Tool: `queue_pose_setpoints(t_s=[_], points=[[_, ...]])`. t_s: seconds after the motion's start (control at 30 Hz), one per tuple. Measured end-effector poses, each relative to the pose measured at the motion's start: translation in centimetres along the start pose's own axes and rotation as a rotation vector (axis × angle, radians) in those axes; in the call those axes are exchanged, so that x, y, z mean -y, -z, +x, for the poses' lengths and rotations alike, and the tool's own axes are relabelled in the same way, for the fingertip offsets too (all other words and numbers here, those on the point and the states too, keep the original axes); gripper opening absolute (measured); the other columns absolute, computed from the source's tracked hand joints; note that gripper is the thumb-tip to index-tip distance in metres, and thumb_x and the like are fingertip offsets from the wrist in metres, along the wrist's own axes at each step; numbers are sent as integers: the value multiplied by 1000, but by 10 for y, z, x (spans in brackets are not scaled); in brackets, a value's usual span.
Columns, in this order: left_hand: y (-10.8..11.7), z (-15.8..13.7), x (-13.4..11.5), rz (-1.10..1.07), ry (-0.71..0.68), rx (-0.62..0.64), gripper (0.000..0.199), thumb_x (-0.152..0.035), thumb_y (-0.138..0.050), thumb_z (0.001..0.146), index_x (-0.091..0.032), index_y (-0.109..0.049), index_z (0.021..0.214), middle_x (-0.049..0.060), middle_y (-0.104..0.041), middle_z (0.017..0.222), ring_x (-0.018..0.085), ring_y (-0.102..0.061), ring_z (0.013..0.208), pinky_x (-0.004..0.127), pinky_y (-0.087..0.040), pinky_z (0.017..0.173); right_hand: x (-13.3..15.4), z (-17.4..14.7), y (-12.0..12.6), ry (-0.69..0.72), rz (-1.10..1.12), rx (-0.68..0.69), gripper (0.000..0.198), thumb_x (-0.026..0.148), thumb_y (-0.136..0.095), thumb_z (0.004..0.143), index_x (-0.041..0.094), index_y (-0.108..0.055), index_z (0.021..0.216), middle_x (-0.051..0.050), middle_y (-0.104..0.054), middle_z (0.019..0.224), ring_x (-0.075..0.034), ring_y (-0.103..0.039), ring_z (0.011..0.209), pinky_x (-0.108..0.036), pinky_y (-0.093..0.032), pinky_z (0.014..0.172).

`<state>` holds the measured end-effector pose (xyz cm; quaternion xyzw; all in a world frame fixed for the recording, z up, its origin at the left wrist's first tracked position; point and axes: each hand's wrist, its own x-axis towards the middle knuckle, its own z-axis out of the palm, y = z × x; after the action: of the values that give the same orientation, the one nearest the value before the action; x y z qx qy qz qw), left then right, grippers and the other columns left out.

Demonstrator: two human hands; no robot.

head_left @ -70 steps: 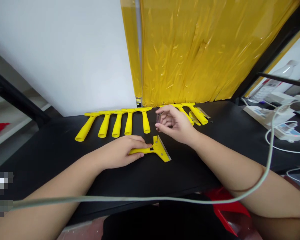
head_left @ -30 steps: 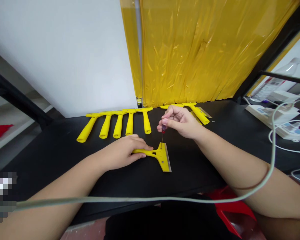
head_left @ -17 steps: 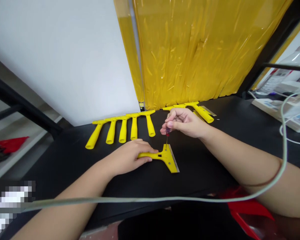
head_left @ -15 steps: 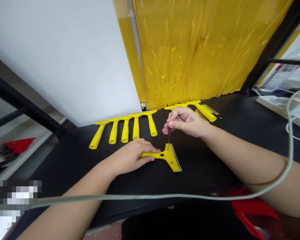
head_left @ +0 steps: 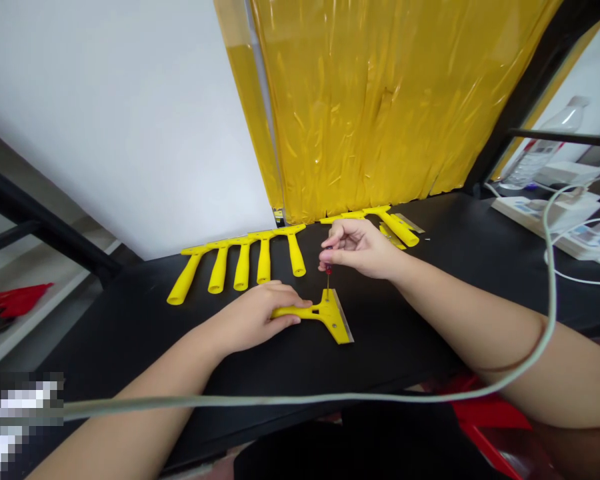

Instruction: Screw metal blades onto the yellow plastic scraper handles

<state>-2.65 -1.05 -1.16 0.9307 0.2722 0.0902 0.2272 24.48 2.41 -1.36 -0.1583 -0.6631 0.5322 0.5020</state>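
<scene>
My left hand (head_left: 260, 312) is closed round the handle of a yellow scraper (head_left: 333, 319), which lies flat on the black table with its metal blade edge facing right. Two screws show on the scraper's head. In my right hand (head_left: 363, 248) is a small screwdriver (head_left: 329, 270) with a dark red handle, pinched between thumb and fingers. It stands upright, its tip on the screw in the far part of the head. Behind my left hand several more yellow scrapers (head_left: 243, 267) lie in a row, heads toward the white panel.
More yellow scrapers (head_left: 403, 230) and a loose metal blade (head_left: 411, 223) lie behind my right hand. A pale cable (head_left: 300, 400) hangs across the foreground. Power strips (head_left: 555, 230) and a plastic bottle (head_left: 545, 150) stand at right. White panel (head_left: 145, 133) and yellow film (head_left: 360, 113) close off the back.
The view has shifted slightly, so most things sit a little farther left and more of the power strips shows. Both hands keep their holds, with the screwdriver tip still on the same screw.
</scene>
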Motion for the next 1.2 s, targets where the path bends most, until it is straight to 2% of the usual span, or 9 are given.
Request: queue_pose_setpoints(t_s=[0.23, 0.4, 0.53, 0.63, 0.7, 0.8, 0.87, 1.07, 1.2], points=[[-3, 0, 4, 12, -2, -16, 30, -27, -63, 104, -28, -71, 133, 4, -73, 123, 21, -64, 114, 35, -47, 102, 4, -1, -3, -176, 168, 196, 25, 31, -82, 91, 13, -72, 105, -8, -77, 95, -18, -76, 90, -34, -62, 86], [-3, 0, 3, 42, 9, -18, 31, -28, -61, 105, -29, -71, 135, 4, -74, 116, 20, -64, 109, 33, -48, 98, 6, -2, -17, -261, 498, 114, 17, 31, -72, 99, 20, -59, 101, 8, -52, 69, -8, -51, 61, -31, -59, 77], [-4, 1, 2, 48, 8, -34, 30, -28, -62, 105, -28, -71, 134, 4, -73, 118, 20, -65, 109, 32, -48, 98, 3, -3, -24, -243, 460, 61, 29, 34, -76, 96, 19, -53, 87, 4, -57, 76, -11, -56, 70, -30, -57, 77], [-4, 1, 3, 49, 6, -39, 30, -29, -61, 105, -28, -71, 133, 4, -73, 121, 20, -64, 112, 32, -48, 100, 1, -2, -21, -264, 418, 12, 32, 41, -80, 92, 16, -60, 85, -2, -63, 88, -14, -61, 81, -34, -58, 80], [-4, 0, 2, 50, 11, -36, 30, -28, -61, 105, -28, -71, 134, 4, -74, 121, 20, -64, 112, 32, -48, 100, 0, -1, -19, -292, 424, 12, 33, 44, -76, 95, 15, -63, 85, -1, -60, 79, -14, -59, 75, -35, -58, 81], [-4, 1, 1, 52, 22, -36, 30, -28, -62, 105, -29, -71, 134, 3, -74, 119, 19, -65, 110, 31, -48, 99, 0, -1, -20, -307, 490, 23, 28, 43, -64, 104, 17, -64, 93, 7, -45, 61, -9, -44, 56, -31, -55, 74], [-4, 2, 1, 52, 24, -41, 30, -28, -62, 105, -29, -71, 134, 2, -74, 119, 19, -65, 110, 31, -48, 99, 1, -2, -22, -292, 533, 5, 22, 41, -62, 105, 21, -61, 99, 9, -41, 60, -8, -37, 53, -28, -51, 70], [-5, 2, 2, 59, 28, -51, 31, -28, -62, 105, -29, -71, 134, 3, -75, 122, 20, -65, 112, 32, -48, 100, -1, -2, -24, -285, 468, -84, 28, 38, -77, 95, 19, -58, 87, 0, -60, 87, -14, -58, 77, -31, -54, 75], [-5, 0, 2, 72, 35, -56, 30, -30, -63, 104, -30, -72, 133, 1, -75, 123, 19, -67, 112, 32, -49, 100, -3, -1, -23, -318, 461, -42, 32, 44, -63, 104, 17, -64, 87, 4, -51, 68, -11, -48, 62, -32, -53, 75]])
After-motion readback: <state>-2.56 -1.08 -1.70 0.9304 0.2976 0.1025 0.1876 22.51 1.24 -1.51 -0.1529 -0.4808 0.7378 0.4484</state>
